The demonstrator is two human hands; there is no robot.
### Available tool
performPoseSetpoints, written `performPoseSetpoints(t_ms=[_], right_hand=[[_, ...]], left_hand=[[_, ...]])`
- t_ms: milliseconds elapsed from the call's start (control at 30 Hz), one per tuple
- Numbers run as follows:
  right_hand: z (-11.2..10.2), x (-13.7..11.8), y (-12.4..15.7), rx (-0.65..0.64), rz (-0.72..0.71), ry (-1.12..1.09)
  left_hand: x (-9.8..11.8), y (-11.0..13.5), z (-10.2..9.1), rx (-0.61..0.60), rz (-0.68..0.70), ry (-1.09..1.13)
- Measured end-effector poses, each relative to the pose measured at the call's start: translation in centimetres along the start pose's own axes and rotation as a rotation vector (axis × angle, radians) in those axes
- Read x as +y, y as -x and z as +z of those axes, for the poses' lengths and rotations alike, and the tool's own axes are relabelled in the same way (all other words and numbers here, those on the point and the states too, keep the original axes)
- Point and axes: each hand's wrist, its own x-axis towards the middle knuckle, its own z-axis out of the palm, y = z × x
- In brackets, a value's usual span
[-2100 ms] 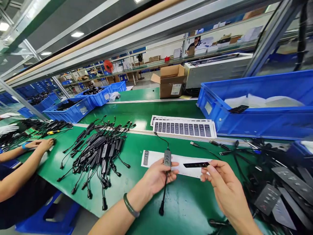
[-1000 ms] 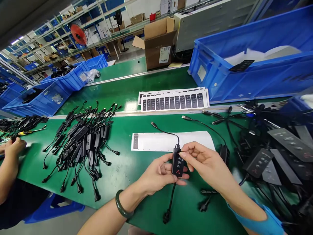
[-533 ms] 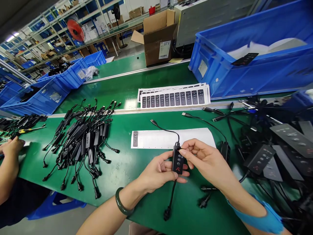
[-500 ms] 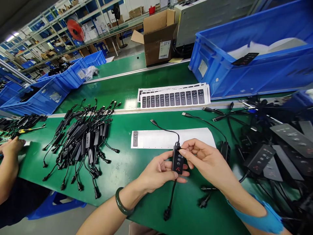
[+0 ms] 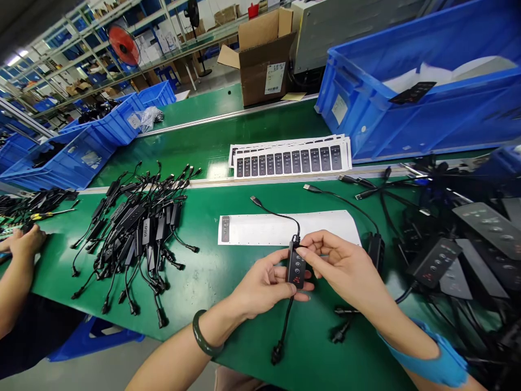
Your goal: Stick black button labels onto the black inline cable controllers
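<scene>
My left hand [image 5: 266,282] is closed round a small black inline controller [image 5: 296,267] with round button symbols and red marks on its face. A USB cable [image 5: 280,215] runs from its top, and a short cable with a round connector [image 5: 277,353] hangs below. My right hand [image 5: 337,260] has its thumb pressed on the controller's upper face and its forefinger bent at the top edge. Whether a label edge lies under that thumb, I cannot tell. Behind the hands lies a white backing sheet [image 5: 260,231] with one dark label [image 5: 225,229] at its left end.
Label sheets [image 5: 290,163] are stacked on the ledge. Controllers with cables form a left heap [image 5: 134,222] and a right heap [image 5: 451,260]. A blue crate [image 5: 366,119] and cardboard box [image 5: 264,70] stand behind. At far left is another person's hand [image 5: 27,241].
My hands stay almost still on the controller, the right thumb shifting slightly at its top. The other person's hand at the far left has moved a little and now shows a dark object.
</scene>
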Motion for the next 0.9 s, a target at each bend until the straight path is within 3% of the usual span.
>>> performPoseSetpoints(t_ms=[367,533,600,900], right_hand=[[-0.2,1.2,-0.2,0.073,0.028,0.124],[0.4,0.8,0.2,-0.187,0.085,0.192],[0.6,0.7,0.4,-0.220,0.071,0.169],[0.2,1.1,-0.1,-0.074,-0.004,0.243]], left_hand=[[0.2,0.0,0.0,0.025,0.030,-0.002],[0.5,-0.2,-0.1,-0.027,0.005,0.039],[0.4,-0.2,0.0,-0.013,-0.011,0.009],[-0.2,-0.5,0.3,0.077,-0.056,-0.024]])
